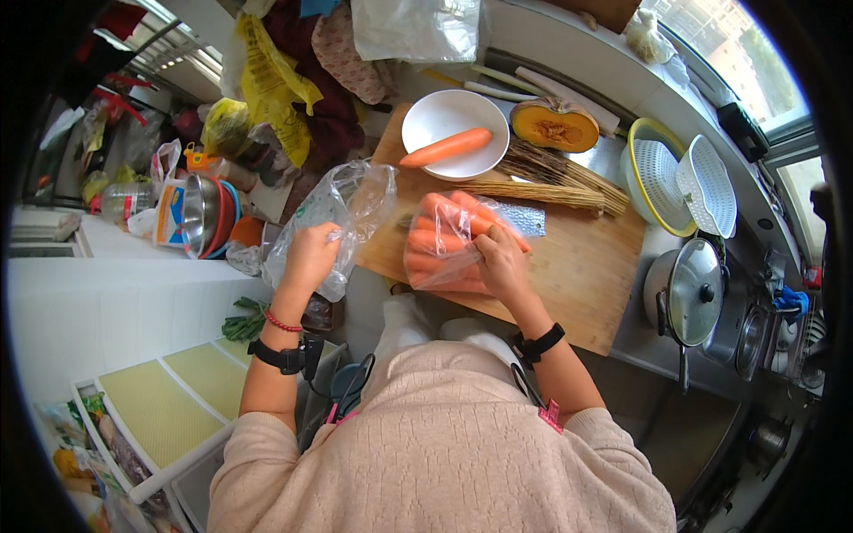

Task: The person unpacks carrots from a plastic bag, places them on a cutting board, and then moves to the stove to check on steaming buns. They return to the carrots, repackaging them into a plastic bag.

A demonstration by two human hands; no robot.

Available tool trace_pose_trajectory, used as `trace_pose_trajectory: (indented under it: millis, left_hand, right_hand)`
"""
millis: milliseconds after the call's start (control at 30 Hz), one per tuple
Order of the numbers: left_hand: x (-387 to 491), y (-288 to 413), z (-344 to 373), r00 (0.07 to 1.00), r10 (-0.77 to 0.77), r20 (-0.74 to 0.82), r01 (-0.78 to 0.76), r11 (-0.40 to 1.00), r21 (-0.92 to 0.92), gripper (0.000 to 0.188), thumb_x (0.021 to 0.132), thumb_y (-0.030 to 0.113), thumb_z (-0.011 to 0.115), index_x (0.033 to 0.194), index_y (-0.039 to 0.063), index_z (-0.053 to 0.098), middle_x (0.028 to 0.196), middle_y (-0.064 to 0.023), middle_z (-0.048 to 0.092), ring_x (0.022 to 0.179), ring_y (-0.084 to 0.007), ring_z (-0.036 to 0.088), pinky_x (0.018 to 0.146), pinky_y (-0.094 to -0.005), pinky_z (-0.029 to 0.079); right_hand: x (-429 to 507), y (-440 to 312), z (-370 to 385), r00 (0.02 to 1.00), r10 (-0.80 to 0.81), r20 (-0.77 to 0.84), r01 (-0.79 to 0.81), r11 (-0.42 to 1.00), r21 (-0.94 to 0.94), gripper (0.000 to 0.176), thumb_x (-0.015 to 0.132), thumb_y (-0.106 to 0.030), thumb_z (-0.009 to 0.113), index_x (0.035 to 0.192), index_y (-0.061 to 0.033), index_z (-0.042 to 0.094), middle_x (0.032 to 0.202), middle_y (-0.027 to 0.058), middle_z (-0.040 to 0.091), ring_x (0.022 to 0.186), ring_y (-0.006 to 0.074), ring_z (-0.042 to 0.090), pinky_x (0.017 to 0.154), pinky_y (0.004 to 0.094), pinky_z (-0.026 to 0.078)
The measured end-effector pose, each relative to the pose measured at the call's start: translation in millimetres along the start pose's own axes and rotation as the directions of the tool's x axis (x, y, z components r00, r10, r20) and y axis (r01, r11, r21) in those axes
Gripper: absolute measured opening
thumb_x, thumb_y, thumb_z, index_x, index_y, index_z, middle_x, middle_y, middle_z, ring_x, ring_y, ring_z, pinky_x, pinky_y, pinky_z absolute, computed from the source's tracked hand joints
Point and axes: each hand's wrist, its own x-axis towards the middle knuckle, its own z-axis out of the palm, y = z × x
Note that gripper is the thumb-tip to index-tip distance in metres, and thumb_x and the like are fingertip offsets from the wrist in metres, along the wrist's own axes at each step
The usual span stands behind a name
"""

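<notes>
My left hand (312,256) is closed on a crumpled clear plastic bag (360,206), which hangs off the left edge of the wooden board. My right hand (501,258) grips the gathered film of a second clear bag, with several carrots (436,241) inside it, at the board's near left part. Behind that bag, one loose carrot (453,146) leans in a white bowl (490,106), its tip over the rim. A textured metal tool (526,218) lies partly hidden behind the bagged carrots.
The wooden board (586,293) also holds bundled dry stalks (533,192) and a cut pumpkin (554,125). To the right stand a colander (710,186) and a lidded pot (694,292). Stacked basins (203,216) are at the left, near a yellow plastic bag (266,86).
</notes>
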Motion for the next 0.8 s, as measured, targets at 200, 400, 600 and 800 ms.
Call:
trace_pose_trajectory:
  millis: [200, 400, 600, 800]
  left_hand:
    - [-19.5, 5.2, -27.8, 0.989, -0.141, 0.044, 0.146, 0.899, -0.414, 0.019, 0.099, 0.015, 0.065, 0.106, -0.002, 0.072, 0.084, 0.0013, 0.068, 0.075, -0.0043, 0.054, 0.068, -0.0231, 0.045]
    - [-29.3, 18.6, -30.7, 0.994, -0.110, 0.021, 0.104, 0.834, -0.541, 0.018, 0.100, 0.013, 0.063, 0.106, -0.003, 0.070, 0.087, 0.0023, 0.067, 0.078, -0.0031, 0.054, 0.068, -0.0229, 0.047]
    - [-37.6, 17.4, -31.6, 0.994, -0.109, -0.002, 0.098, 0.899, -0.428, 0.019, 0.100, 0.015, 0.064, 0.105, -0.003, 0.071, 0.084, 0.0023, 0.066, 0.078, -0.0031, 0.053, 0.068, -0.0226, 0.046]
    - [-48.5, 25.6, -30.5, 0.996, -0.085, -0.015, 0.065, 0.859, -0.508, 0.020, 0.100, 0.016, 0.064, 0.106, -0.002, 0.071, 0.082, 0.0034, 0.063, 0.076, -0.0030, 0.051, 0.065, -0.0226, 0.043]
  right_hand:
    - [9.3, 0.7, -4.1, 0.997, -0.077, 0.028, 0.043, 0.782, 0.621, 0.013, 0.099, -0.012, 0.057, 0.097, -0.0020, 0.066, 0.133, 0.0104, 0.063, 0.145, 0.0279, 0.040, 0.120, 0.0372, 0.026]
    - [12.1, 11.1, -7.6, 0.990, 0.108, 0.096, -0.133, 0.423, 0.896, 0.022, 0.107, -0.015, 0.049, 0.097, -0.0030, 0.064, 0.101, 0.0054, 0.067, 0.103, 0.0182, 0.064, 0.095, 0.0323, 0.049]
    - [30.6, 16.1, -6.6, 0.878, 0.469, -0.094, -0.020, 0.232, 0.972, 0.027, 0.110, -0.021, 0.045, 0.086, -0.0088, 0.052, 0.068, -0.0013, 0.049, 0.057, 0.0078, 0.045, 0.052, 0.0257, 0.038]
    - [28.7, -6.7, -16.1, 0.843, 0.510, -0.169, -0.021, 0.345, 0.938, 0.032, 0.110, -0.028, 0.048, 0.083, -0.0109, 0.053, 0.062, -0.0048, 0.045, 0.051, 0.0052, 0.040, 0.046, 0.0234, 0.032]
